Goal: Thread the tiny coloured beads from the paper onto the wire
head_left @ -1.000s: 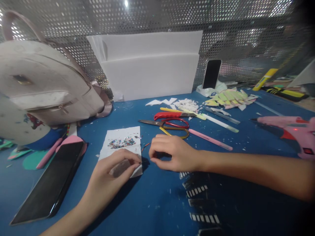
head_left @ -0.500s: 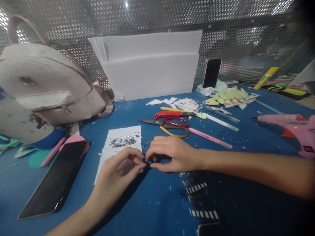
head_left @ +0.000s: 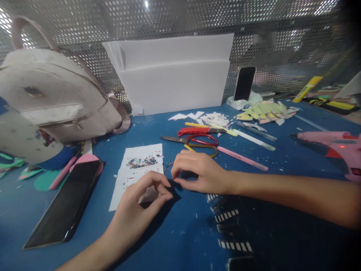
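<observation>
My left hand (head_left: 141,201) pinches thumb against fingertips over the lower right of a white paper sheet (head_left: 120,188). Colourful sequins (head_left: 142,162) lie scattered on that sheet. Just to the right, my right hand (head_left: 201,173) also pinches, its fingertips slightly apart from the left ones. Whatever either pinch holds is too small or hidden to make out. A thin orange stick (head_left: 168,165) pokes out behind the right fingers. Scissors with red and yellow handles (head_left: 203,140) lie beyond the right hand. Black-and-white strips (head_left: 227,216) are below the right wrist.
Left are a black phone (head_left: 63,205) and a pale backpack (head_left: 62,94). A cutter with a red handle (head_left: 194,131), a pink pen (head_left: 242,158) and white scraps (head_left: 216,119) lie behind. A pink glue gun (head_left: 335,145) is at right. White boards (head_left: 177,82) stand at the back.
My hands have drawn slightly apart, the right one shifting up and away. A small dark bit seen between the fingertips earlier no longer shows clearly.
</observation>
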Motion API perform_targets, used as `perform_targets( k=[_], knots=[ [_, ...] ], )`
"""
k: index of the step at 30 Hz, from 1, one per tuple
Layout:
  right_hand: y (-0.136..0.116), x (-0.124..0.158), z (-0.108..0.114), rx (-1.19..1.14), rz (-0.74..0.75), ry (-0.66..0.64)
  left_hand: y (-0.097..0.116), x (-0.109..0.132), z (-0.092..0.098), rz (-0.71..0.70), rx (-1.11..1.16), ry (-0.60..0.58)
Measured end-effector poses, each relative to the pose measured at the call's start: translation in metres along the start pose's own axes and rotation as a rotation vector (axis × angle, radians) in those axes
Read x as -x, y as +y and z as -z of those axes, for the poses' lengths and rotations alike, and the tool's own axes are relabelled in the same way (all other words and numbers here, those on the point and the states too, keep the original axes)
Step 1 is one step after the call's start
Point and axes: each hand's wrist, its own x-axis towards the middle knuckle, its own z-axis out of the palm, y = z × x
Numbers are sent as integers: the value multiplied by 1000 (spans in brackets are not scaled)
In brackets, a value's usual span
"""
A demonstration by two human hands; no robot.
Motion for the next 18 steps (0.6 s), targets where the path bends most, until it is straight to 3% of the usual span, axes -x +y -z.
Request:
perform_targets(
  k=[5, 8, 14, 18],
  knots=[
    [-1, -2, 1, -2, -108, 80, 2, 3, 1, -233, -128, -179],
    [0, -2, 1, -5, -117, 72, 3, 4, 1, -266, -161, -204],
    [1, -1, 1, -44, -80, 29, -2, 4, 3, -74, -138, -9],
    [-1, -1, 2, -79, -21, 14, -6, 0, 5, 85, -147, -44]
  ],
)
